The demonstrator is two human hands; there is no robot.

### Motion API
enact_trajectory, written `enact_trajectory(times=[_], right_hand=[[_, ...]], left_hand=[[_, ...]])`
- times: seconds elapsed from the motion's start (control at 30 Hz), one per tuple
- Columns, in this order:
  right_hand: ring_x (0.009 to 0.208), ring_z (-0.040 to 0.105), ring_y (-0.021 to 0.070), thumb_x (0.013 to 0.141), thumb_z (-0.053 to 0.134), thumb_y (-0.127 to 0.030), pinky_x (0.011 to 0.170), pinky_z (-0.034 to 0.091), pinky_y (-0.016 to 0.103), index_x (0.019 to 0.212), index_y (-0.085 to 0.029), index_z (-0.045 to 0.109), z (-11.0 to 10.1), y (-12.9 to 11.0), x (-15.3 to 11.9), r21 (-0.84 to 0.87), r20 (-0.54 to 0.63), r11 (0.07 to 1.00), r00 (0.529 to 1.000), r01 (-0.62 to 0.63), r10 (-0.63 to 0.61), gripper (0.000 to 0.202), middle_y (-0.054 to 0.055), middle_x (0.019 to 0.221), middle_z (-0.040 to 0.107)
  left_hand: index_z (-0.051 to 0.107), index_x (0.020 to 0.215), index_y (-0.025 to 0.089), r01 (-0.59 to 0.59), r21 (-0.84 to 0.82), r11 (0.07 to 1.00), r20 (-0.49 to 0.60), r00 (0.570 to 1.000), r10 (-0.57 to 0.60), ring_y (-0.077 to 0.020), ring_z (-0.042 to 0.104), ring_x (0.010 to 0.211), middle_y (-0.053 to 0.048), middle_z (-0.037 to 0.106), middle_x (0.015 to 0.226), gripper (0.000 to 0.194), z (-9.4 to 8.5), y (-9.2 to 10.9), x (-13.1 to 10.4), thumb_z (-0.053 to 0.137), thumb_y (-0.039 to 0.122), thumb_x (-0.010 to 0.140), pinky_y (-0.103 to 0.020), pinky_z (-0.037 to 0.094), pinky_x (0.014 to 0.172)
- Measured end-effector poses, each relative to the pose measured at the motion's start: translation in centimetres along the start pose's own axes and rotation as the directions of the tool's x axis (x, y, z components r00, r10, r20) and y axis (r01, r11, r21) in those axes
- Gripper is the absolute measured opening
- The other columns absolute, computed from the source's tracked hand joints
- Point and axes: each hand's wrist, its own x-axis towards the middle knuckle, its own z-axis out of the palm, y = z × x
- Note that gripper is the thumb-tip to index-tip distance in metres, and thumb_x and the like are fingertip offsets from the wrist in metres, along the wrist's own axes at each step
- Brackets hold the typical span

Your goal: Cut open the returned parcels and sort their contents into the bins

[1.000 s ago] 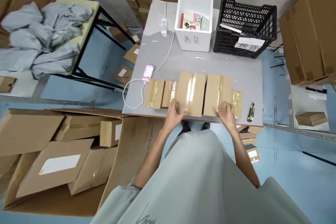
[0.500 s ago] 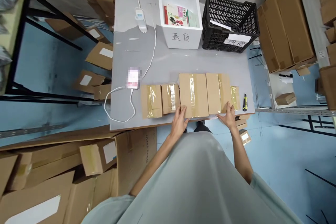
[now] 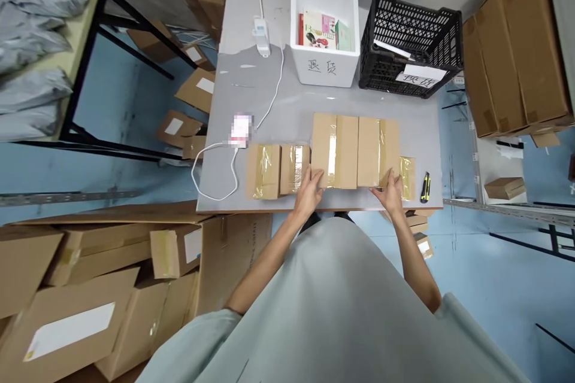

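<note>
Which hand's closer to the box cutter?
Right. The right hand is at the near-right corner of the right large box, left of the box cutter. The left hand is farther left, at the near-left corner of the left large box.

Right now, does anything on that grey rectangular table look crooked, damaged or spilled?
Nothing looks spilled, but the black plastic mesh crate sits askew beside the straighter white rectangular tub. The grey tabletop has a paler, ragged-edged patch at its far left, perhaps wear. No damage shows on the five taped brown cardboard boxes.
</note>
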Motion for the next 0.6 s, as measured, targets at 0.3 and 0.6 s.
enact_trajectory(times=[0.3, 0.6], right_hand=[[0.182, 0.016, 0.0563, 0.087, 0.096, -0.067, 0.141, 0.029, 0.073, 0.190, -0.016, 0.023, -1.9, -6.9, 13.5, 0.041, 0.033, 0.996, 0.996, 0.080, -0.081, 0.137, 0.035, 0.196, 0.011], [0.182, 0.020, 0.0549, 0.079, 0.106, -0.055, 0.142, 0.031, 0.073, 0.191, -0.017, 0.024, -4.2, -9.1, 20.2, 0.107, 0.116, 0.988, 0.985, 0.113, -0.126, 0.144, 0.033, 0.196, 0.012]], left_hand=[[0.073, 0.165, 0.029, 0.034, 0.086, 0.996, -0.031, 0.999, -0.031, -0.0503, 0.065, 0.158, -0.016, 0.042, 0.192, 0.074, -2.8, 1.0, 14.7, 0.084, 0.015, 0.093, -0.072, 0.053, 0.133], [0.068, 0.169, 0.024, 0.114, 0.086, 0.990, -0.060, 0.992, -0.109, -0.0549, 0.059, 0.163, -0.019, 0.033, 0.196, 0.081, -3.4, 3.1, 21.2, 0.092, 0.032, 0.093, -0.079, 0.042, 0.137]])
